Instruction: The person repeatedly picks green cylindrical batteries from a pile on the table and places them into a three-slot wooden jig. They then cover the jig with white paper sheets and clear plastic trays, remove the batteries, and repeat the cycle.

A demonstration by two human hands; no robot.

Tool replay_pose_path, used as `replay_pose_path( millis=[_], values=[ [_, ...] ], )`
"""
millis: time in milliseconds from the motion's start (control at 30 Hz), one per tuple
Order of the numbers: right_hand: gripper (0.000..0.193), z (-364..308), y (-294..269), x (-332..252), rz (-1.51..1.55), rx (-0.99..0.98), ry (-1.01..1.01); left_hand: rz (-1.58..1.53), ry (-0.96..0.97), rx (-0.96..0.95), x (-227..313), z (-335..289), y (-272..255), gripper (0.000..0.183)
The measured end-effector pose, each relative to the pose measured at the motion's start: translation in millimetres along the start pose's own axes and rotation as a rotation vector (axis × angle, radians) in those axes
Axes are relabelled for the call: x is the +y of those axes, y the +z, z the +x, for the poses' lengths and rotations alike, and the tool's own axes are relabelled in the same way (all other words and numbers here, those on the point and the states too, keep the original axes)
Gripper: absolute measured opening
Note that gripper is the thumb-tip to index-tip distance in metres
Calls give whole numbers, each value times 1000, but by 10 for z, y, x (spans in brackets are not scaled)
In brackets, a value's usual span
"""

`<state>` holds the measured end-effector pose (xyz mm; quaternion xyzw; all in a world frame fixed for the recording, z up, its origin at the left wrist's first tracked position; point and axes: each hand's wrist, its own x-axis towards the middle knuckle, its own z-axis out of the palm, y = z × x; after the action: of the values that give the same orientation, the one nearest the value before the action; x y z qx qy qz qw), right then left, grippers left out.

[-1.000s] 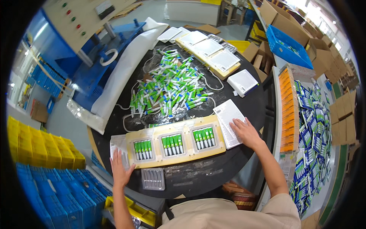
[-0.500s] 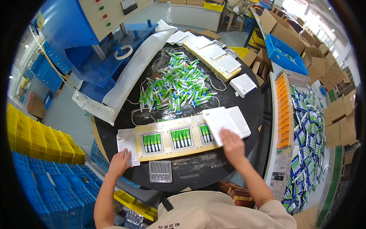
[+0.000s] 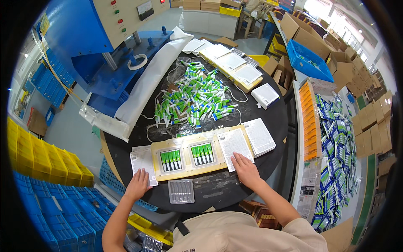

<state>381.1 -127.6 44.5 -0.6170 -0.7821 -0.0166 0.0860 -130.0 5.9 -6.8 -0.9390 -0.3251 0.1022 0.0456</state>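
A cream-yellow mould tray lies across the near part of the black round table. Two of its compartments show rows of small green-and-white tubes. Over the right-hand compartment lies a white printed card. My right hand rests on that card's lower edge, fingers stretched out. At the tray's left end, my left hand is spread flat on white cards. A clear plastic blister sits in front of the tray. Beyond the tray's right end lies a stack of white cards.
A large heap of green-and-white tubes covers the table's middle. Farther back is another yellow mould tray topped with white cards. A blue press machine stands at the far left, and a side table with finished packs at the right.
My right hand has brought the white card down onto the right-hand compartment, covering its tubes. My left hand has shifted slightly and lies flatter on the left cards.
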Motion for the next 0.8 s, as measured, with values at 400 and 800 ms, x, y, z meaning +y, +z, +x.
replay_pose_path(
  millis=[400, 800],
  values=[
    [48, -386, 160, 1400, -275, -178, 109, -105, -305, 350, 295, -96, -550, 40],
    [37, 33, -779, 616, -56, 443, 167, -41, -186, 832, 975, 368, -1248, 31]
  ],
)
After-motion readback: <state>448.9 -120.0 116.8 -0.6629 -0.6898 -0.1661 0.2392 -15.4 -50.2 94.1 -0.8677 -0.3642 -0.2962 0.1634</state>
